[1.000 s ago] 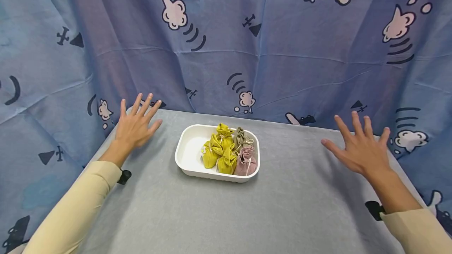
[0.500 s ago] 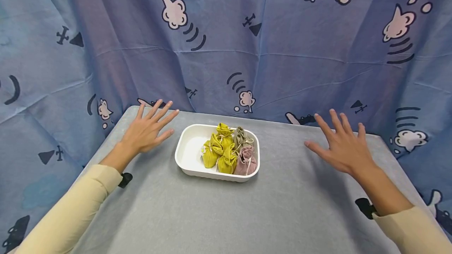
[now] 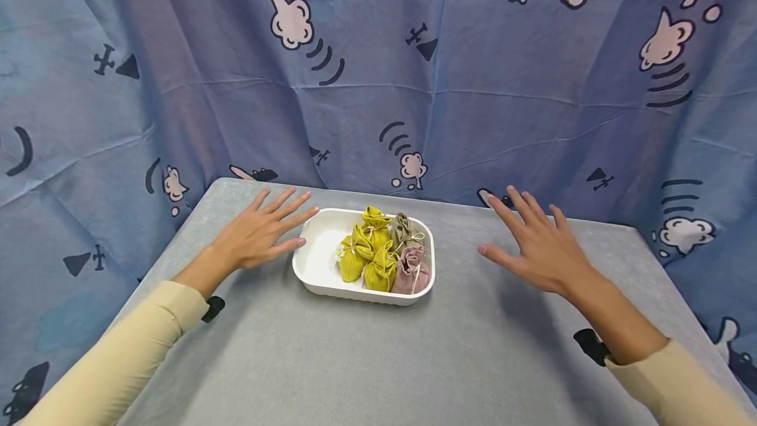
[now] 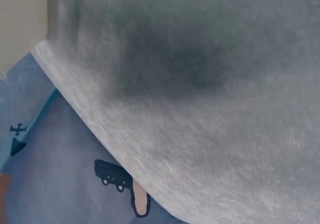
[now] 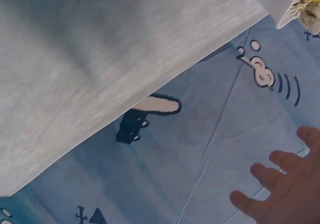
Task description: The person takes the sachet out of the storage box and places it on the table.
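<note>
1. Two hands hover spread-fingered and empty: left hand (image 3: 255, 236) at the white tray's (image 3: 312, 263) left rim, right hand (image 3: 541, 246) near its right side.
2. The tray with pouches (image 3: 383, 252) sits mid-table (image 3: 355, 360).

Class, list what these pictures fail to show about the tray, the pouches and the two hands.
- Head view: tray floor under the pouches, covered by them.
- Left wrist view: left hand out of frame.
- Right wrist view: tray cut by the top edge; right hand cut at the corner.

1 white tray (image 3: 311, 261), 3 yellow pouches (image 3: 368, 252), 1 pink pouch (image 3: 412, 271), 1 beige pouch (image 3: 405, 229), 2 hands (image 3: 257, 236).
</note>
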Available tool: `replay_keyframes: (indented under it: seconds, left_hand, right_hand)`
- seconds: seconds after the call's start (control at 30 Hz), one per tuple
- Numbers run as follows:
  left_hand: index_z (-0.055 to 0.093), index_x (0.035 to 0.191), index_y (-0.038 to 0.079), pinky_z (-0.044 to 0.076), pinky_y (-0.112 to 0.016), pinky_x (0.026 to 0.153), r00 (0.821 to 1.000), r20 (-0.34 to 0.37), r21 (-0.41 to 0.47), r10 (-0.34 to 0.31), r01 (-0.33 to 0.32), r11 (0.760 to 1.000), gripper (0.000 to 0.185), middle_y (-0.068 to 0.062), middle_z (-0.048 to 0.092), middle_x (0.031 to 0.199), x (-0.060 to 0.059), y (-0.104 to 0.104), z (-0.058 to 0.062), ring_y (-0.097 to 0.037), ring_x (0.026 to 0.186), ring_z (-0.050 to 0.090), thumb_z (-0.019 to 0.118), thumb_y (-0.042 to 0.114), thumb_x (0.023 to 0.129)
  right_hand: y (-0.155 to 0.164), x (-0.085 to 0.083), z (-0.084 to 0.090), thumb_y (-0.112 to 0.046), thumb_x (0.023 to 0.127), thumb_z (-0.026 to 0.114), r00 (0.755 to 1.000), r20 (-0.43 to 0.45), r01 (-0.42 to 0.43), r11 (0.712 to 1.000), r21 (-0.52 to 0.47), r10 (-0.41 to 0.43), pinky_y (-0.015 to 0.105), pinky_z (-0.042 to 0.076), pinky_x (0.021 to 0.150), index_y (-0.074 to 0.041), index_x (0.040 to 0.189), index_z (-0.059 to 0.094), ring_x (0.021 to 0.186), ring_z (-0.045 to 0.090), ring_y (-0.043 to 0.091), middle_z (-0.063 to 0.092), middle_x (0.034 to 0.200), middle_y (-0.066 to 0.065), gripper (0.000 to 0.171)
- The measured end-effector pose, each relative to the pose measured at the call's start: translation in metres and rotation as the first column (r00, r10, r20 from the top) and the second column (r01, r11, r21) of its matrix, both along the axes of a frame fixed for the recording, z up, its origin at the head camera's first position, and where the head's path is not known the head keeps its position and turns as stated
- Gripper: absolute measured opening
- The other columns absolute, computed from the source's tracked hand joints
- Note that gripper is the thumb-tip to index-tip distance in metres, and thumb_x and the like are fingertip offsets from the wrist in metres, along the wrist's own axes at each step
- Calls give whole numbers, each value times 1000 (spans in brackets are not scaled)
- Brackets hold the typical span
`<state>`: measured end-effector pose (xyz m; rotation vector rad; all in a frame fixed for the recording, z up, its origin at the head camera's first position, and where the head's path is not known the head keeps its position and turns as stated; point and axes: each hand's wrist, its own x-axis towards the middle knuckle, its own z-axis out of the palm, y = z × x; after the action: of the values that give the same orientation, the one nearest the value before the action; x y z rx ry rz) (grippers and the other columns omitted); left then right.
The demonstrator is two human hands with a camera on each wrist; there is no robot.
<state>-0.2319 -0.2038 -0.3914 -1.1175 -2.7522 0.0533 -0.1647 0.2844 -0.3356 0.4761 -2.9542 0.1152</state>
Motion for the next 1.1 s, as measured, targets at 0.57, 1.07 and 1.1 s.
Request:
replay_keyframes:
  seconds: [0.57,1.07,1.1]
  left_hand:
    - [28,159,26,16,-61,117,996,64,-27,-59,61,998,63,-4,21,165,3,8,-14,-31,151,18,37,55,104]
    - [26,159,25,15,-60,117,990,136,-18,-41,44,999,64,0,23,164,5,8,-16,-27,151,16,37,56,104]
    - [26,160,25,14,-60,117,989,139,-17,-40,42,999,65,0,23,164,5,8,-16,-27,151,16,37,56,104]
  right_hand:
    - [-44,2,-9,-64,85,67,968,154,-152,953,-263,197,67,29,108,-22,159,28,142,35,39,35,159,11,94]
    - [-75,5,-23,-38,86,79,927,177,-207,847,-490,329,60,40,104,-13,154,38,134,48,35,50,149,11,84]
    - [-76,5,-24,-36,86,79,923,177,-212,836,-506,342,61,40,104,-13,154,38,133,50,35,51,148,12,83]
